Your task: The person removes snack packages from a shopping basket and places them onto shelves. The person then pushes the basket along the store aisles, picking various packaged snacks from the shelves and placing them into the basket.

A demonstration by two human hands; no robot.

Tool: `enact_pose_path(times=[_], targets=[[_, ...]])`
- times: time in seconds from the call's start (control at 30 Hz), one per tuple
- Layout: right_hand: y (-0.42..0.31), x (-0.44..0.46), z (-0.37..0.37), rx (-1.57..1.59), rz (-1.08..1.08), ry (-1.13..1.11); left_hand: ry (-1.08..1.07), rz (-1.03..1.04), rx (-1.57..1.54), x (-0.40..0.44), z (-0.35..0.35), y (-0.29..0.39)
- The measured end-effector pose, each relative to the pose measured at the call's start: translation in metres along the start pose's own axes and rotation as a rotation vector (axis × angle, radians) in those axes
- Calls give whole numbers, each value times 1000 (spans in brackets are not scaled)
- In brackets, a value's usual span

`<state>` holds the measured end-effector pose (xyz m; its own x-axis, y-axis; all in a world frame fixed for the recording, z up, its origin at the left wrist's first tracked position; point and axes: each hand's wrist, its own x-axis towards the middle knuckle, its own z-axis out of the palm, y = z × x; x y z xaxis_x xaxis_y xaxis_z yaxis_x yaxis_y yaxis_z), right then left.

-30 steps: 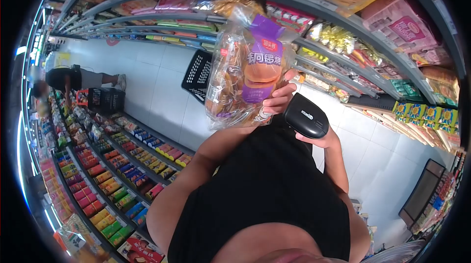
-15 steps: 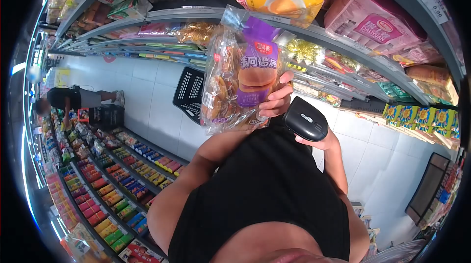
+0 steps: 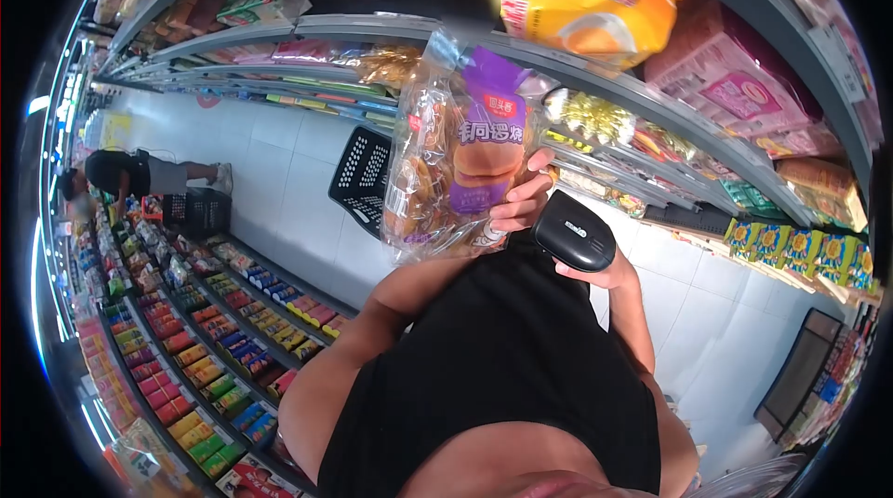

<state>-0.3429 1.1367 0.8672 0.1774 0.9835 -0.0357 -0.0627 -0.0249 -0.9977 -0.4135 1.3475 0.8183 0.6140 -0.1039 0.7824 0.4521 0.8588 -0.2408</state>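
Observation:
My left hand (image 3: 525, 197) is wrapped round the right edge of a clear bag of round brown cakes (image 3: 423, 163) with a purple label. The bag is upright in front of my chest, its label towards me. Its palm side and thumb are hidden behind the bag. Just to the right, my right hand (image 3: 603, 273) holds a rounded black device (image 3: 574, 231) from below, its fingers mostly hidden under it. The device is close to my left fingertips.
Shelves with an orange bag (image 3: 586, 5) and a pink box (image 3: 730, 79) run above. A black basket (image 3: 361, 177) stands on the floor (image 3: 298, 191) behind the bag. Rows of colourful packs (image 3: 200, 368) fill the left shelves. A person (image 3: 121, 172) bends beside another basket (image 3: 200, 210).
The view has shifted, so the orange bag and pink box stand lower in it than a second ago. Both hands keep their holds, with the cake bag slightly further left in view.

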Motion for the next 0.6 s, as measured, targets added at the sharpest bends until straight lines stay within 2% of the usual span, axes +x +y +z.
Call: enact_pose_path(times=[0.2, 0.33, 0.4, 0.6], targets=[[-5, 53, 41, 12, 67, -45, 15, 110, 20, -43, 51, 20], [-2, 82, 73, 107, 299, -46, -64, 201, -13, -75, 87, 36], [-9, 101, 93, 61, 261, -40, -78, 215, -19, -86, 112, 47], [-11, 131, 137, 51, 350, -37, -38, 291, 61, -114, 161, 69]])
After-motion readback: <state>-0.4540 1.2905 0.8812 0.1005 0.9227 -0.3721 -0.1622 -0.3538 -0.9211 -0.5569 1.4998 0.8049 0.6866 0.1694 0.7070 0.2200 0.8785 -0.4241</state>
